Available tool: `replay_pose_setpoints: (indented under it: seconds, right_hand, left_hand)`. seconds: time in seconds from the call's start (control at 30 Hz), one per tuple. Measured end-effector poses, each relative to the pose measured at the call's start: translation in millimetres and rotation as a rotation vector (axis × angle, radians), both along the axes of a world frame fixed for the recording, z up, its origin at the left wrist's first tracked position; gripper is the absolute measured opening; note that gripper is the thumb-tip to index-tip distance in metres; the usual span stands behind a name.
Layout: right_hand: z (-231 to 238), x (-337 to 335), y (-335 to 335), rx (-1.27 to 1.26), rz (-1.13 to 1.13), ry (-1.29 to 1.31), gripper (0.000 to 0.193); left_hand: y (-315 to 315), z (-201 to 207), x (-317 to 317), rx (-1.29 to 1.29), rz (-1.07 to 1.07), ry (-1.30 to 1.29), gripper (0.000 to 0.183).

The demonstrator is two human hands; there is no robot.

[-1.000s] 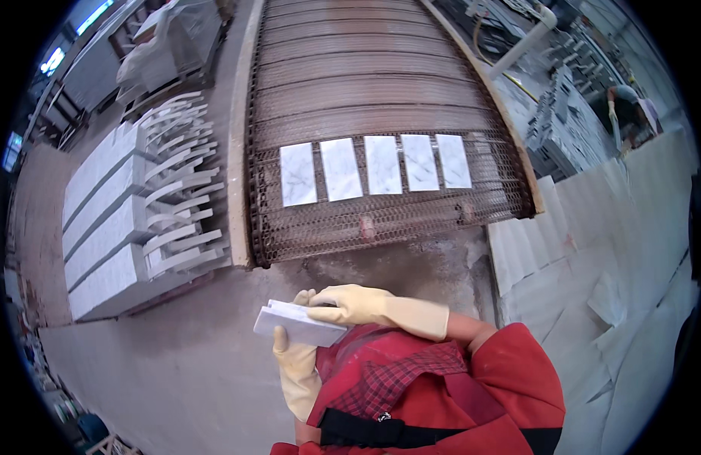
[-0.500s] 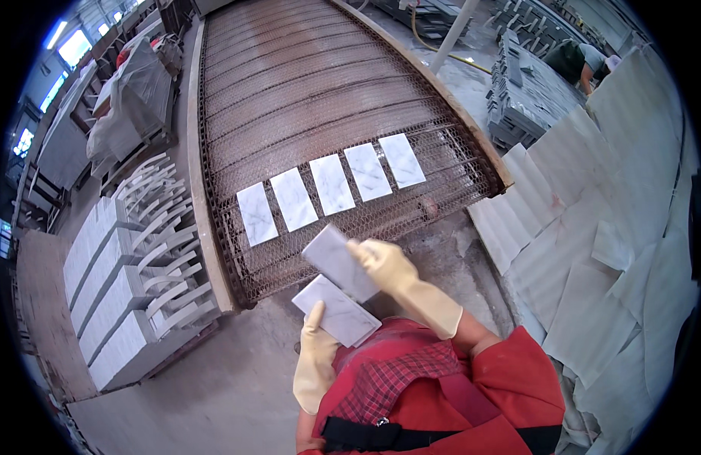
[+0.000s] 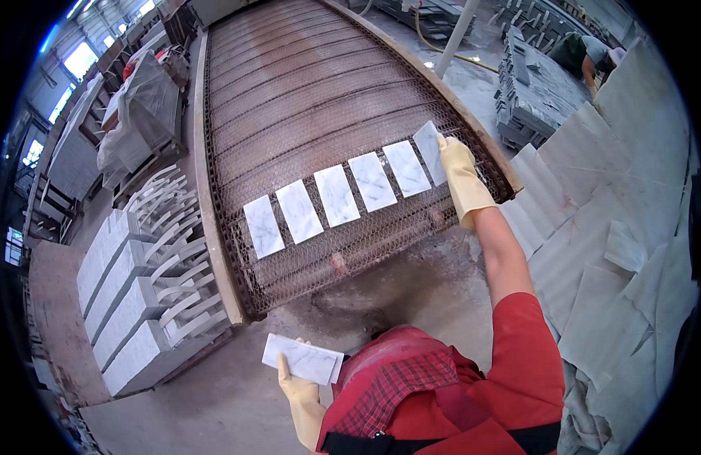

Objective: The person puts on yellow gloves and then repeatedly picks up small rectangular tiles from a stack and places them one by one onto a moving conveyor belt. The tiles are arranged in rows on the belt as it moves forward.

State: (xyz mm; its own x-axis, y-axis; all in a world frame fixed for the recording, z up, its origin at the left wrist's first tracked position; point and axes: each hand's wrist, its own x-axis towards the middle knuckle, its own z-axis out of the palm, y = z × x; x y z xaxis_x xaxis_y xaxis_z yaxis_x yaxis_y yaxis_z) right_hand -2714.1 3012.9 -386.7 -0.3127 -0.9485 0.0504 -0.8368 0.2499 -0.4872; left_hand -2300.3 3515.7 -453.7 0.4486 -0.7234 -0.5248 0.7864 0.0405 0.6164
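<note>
My right hand point(image 3: 460, 171), in a cream rubber glove, is closed on a white marble tile point(image 3: 429, 152) at the right end of a row on the wire-mesh conveyor point(image 3: 290, 114). That tile's right side is partly hidden by the glove. Several similar grey-veined tiles point(image 3: 336, 196) lie side by side to its left, with narrow gaps between them. Close to my body, my left hand point(image 3: 299, 390), gloved alike, grips a small stack of marble tiles point(image 3: 309, 361), its thumb across the top one. The lower tile's edge sticks out at the right.
Packed white stone slabs point(image 3: 130, 288) with strapping stand left of the conveyor. Pale sheets point(image 3: 593, 288) cover the right side. Beyond them are stacked grey stone pieces point(image 3: 536, 87) and a person point(image 3: 586, 61) bending down. A wooden rail point(image 3: 441, 91) edges the conveyor.
My right hand has carried a tile from the stack forward and right to the row's right end. My left hand, with the remaining tiles, has shifted lower and left.
</note>
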Motion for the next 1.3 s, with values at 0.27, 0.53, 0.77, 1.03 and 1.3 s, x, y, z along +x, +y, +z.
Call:
replay_pose_setpoints:
  seconds: [0.27, 0.53, 0.77, 1.03, 1.3]
  right_hand:
    - [-15.7, -13.9, -1.8, -0.206, 0.154, 0.212, 0.041]
    - [-44.1, 9.4, 34.6, -0.066, 0.162, 0.419, 0.060]
    - [-48.1, 14.8, 14.9, -0.007, 0.116, 0.331, 0.056]
    - [-39.8, 9.8, -3.3, 0.105, 0.094, 0.311, 0.064]
    - [-13.0, 97.4, 94.4, -0.518, 0.651, -0.046, 0.044]
  left_hand:
    - [21.7, 1.5, -15.6, 0.023, -0.035, -0.060, 0.046]
    - [-0.1, 2.2, -22.2, 0.020, -0.166, -0.158, 0.048]
    - [-4.3, 18.3, -24.7, 0.009, -0.026, 0.067, 0.053]
    - [14.0, 2.6, -17.1, -0.044, 0.058, 0.189, 0.059]
    - [20.1, 10.7, -20.5, -0.059, 0.052, 0.180, 0.067]
